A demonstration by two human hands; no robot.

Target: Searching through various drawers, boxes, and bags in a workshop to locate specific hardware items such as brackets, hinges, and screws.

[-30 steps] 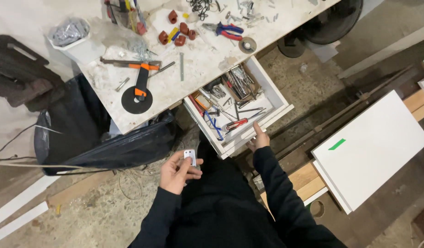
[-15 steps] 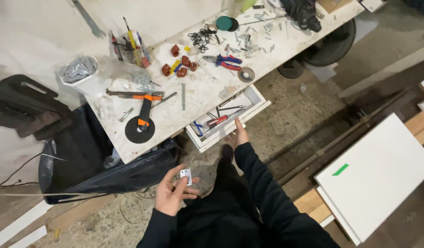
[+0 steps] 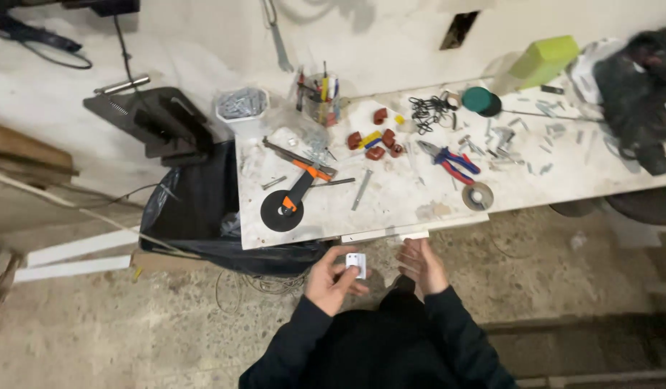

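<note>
The drawer front (image 3: 385,235) sat flush under the edge of the white tabletop (image 3: 564,180), so the drawer looked shut, and nothing from it lay out in front of the person. What the work had yielded, as far as could be judged, was the one small white plastic fitting (image 3: 356,265), which was off the tabletop and up in the left hand (image 3: 333,279), just below the tabletop's near edge. Whatever was to be done with that piece did not appear begun: no tool was in either hand, and the fitting was not joined to anything.

The left hand was curled around the fitting, thumb and fingers pinching it from the sides with its pale face turned up toward the camera. The right hand (image 3: 419,265) was beside it, close but apart, fingers loosely bent and spread, gripping nothing; its fingertips were just below the drawer front, and whether they brushed it could not be told.

On the tabletop, well apart from both hands, lay a black cutting disc (image 3: 281,211) with an orange-handled tool (image 3: 310,171) across it, red-and-blue pliers (image 3: 452,161), a roll of tape (image 3: 478,196), a few reddish-brown fittings (image 3: 376,141) and scattered screws. A black rubbish bag (image 3: 196,209) hung at the tabletop's left end.
</note>
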